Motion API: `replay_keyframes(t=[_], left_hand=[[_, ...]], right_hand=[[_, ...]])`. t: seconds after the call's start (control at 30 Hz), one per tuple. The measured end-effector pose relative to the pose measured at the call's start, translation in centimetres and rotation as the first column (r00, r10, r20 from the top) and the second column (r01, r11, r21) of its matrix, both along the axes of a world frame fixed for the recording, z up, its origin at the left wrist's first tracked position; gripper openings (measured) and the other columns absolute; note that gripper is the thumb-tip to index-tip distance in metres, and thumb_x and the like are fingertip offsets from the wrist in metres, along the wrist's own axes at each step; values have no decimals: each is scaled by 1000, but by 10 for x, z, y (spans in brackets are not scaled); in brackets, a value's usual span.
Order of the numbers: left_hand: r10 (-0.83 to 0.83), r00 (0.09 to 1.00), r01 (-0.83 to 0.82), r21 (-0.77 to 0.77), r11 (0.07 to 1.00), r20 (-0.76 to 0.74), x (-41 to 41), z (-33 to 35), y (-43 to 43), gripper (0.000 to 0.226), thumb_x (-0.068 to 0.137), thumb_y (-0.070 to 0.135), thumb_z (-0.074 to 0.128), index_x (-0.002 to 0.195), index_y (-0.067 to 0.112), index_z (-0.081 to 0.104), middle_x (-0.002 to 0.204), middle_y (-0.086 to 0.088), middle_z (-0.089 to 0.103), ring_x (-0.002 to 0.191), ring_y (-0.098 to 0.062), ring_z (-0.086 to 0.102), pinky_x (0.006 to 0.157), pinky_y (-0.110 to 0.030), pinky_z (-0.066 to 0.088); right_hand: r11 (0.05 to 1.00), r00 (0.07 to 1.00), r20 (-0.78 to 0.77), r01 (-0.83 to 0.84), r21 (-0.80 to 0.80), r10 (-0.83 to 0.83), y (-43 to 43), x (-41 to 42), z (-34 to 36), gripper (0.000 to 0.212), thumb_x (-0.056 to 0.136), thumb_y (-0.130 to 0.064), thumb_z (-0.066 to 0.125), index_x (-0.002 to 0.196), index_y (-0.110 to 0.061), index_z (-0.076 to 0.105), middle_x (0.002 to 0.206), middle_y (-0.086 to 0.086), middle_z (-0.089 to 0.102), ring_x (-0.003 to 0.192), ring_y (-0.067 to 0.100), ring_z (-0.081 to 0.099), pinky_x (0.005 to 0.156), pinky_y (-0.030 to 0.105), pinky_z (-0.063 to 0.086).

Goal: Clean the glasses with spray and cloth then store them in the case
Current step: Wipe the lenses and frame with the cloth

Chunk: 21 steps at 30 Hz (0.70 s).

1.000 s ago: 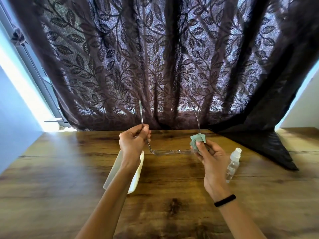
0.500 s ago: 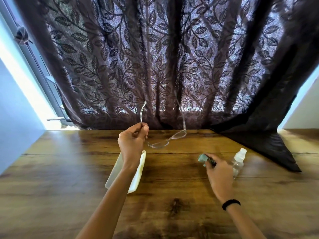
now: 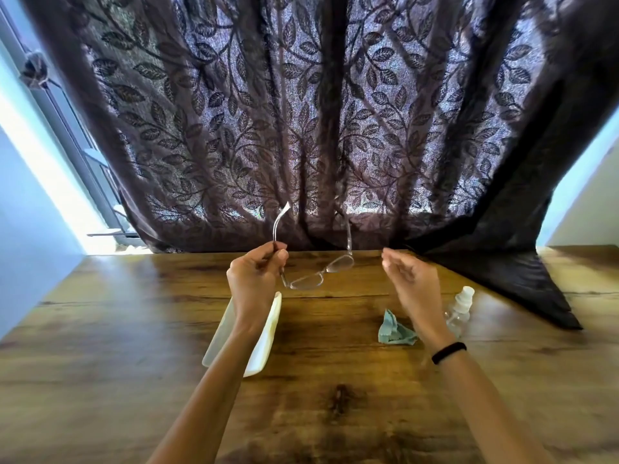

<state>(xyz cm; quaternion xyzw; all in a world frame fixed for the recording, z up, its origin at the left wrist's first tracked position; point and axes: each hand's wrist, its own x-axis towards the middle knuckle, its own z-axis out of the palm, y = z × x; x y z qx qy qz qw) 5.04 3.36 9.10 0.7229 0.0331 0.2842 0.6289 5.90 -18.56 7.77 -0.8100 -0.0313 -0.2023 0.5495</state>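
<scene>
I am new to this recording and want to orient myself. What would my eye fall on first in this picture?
First, the dark leaf-patterned curtain filling the upper half, backlit by a window. Then the clear glasses, held by one temple in the left hand above the wooden table, with the empty right hand raised beside them. On the table lie a white case under the left arm, a crumpled green cloth and a small spray bottle at right.

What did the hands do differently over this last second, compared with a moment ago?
The right hand let go of the green cloth, which now lies crumpled on the table, and rose empty towards the glasses. The glasses swung out of level, one lens further off. The left hand still pinches one temple arm; the case and spray bottle stayed put.
</scene>
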Motion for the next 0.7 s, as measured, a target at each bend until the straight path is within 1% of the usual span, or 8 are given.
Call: replay_keyframes(t=[0.1, 0.13, 0.27, 0.33, 0.4, 0.5, 0.57, 0.7], left_hand=[[-9, 1000, 8, 51, 999, 20, -1, 1, -2, 12, 81, 0, 66, 84, 11, 72, 59, 4, 63, 53, -1, 54, 59, -13, 49], [-16, 1000, 14, 72, 997, 24, -1, 1, -2, 12, 81, 0, 66, 84, 10, 72, 57, 5, 62, 52, 1, 53, 58, -10, 47], [-73, 997, 69, 96, 993, 34, -1, 0, 0, 13, 82, 2, 66, 83, 14, 71, 58, 5, 62, 54, -4, 54, 60, -15, 50], [-92, 995, 88, 107, 990, 40, 0, 0, 1, 15, 82, 2, 66, 82, 16, 71, 59, 4, 63, 54, -5, 55, 61, -17, 52], [-109, 993, 105, 85, 991, 43, 0, -1, 1, 16, 82, 2, 66, 83, 18, 71, 61, 2, 65, 56, -6, 57, 62, -18, 52], [-111, 993, 109, 42, 993, 49, 1, -2, 3, 14, 82, 1, 66, 91, 11, 71, 65, 1, 66, 57, -5, 59, 63, -22, 53], [-113, 993, 113, 5, 994, 42, 2, -3, 3, 16, 82, 0, 65, 96, 6, 69, 68, -2, 67, 58, -6, 59, 66, -24, 54], [-160, 986, 161, -33, 986, 40, 1, -2, 2, 20, 83, -3, 62, 101, 5, 67, 71, -6, 67, 61, -8, 60, 69, -24, 56]], right_hand=[[990, 996, -54, -65, 129, 72, -1, 9, 5, 37, 91, -13, 54, 126, -4, 52, 124, 9, 60, 109, 13, 58, 95, 29, 48], [984, 991, -80, -94, 152, 107, -2, 11, 5, 38, 92, -14, 52, 129, -5, 49, 127, 8, 58, 111, 13, 58, 95, 30, 48], [957, 962, -163, -181, 225, 221, -3, 16, -2, 40, 93, -18, 49, 133, -11, 45, 129, -1, 55, 109, 9, 57, 91, 27, 49], [955, 964, -155, -177, 239, 217, -1, 16, -5, 38, 91, -12, 51, 129, -12, 50, 121, -1, 61, 104, 9, 60, 87, 27, 51], [951, 971, -118, -172, 257, 207, 0, 14, -6, 34, 87, -4, 56, 121, -9, 57, 108, 2, 68, 94, 10, 65, 79, 24, 54], [936, 974, -61, -191, 297, 218, 0, 11, -4, 31, 80, 0, 63, 110, -5, 63, 94, 5, 71, 80, 9, 68, 70, 19, 55], [941, 979, -14, -190, 280, 202, 1, 9, -2, 31, 78, 1, 66, 108, -6, 64, 93, 6, 71, 78, 10, 68, 71, 20, 56], [979, 984, 86, -165, 120, 155, 3, 6, 1, 28, 78, 2, 66, 105, -3, 65, 93, 6, 70, 75, 8, 68, 71, 20, 56]])
